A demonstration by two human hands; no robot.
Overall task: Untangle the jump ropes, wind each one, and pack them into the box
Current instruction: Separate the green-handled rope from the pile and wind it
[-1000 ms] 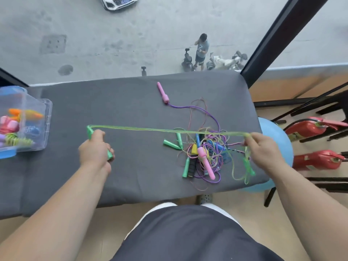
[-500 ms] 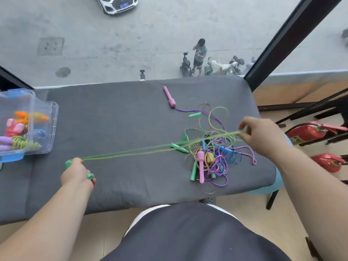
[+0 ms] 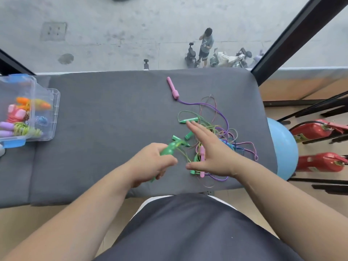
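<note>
Head view, left hand: the left hand (image 3: 154,163) is clenched round a green handle (image 3: 169,149) near the table's front edge. Its thin green cord (image 3: 183,155) trails right into the tangle (image 3: 224,132).
Head view, right hand: the right hand (image 3: 212,153) hovers flat over the tangle, fingers straight and spread, grasping nothing that shows.
Tangle: purple, green, pink and blue cords lie heaped on the grey cloth (image 3: 113,113), right of centre and partly hidden under the right hand. A second green handle (image 3: 189,120) lies just beyond the fingertips. A pink handle (image 3: 172,88) lies apart on the far side, its purple cord running into the heap.
Box: the clear box (image 3: 55,110) stands at the table's left end, well apart from the tangle, with wound ropes (image 3: 22,129) inside.
Step in hand: probably freeing the green rope from the heap; it is not yet wound.
Next move: likely calls for the right hand to pick out the green cord alone, follow it to its other handle, and draw it clear without tightening the knots.
</note>
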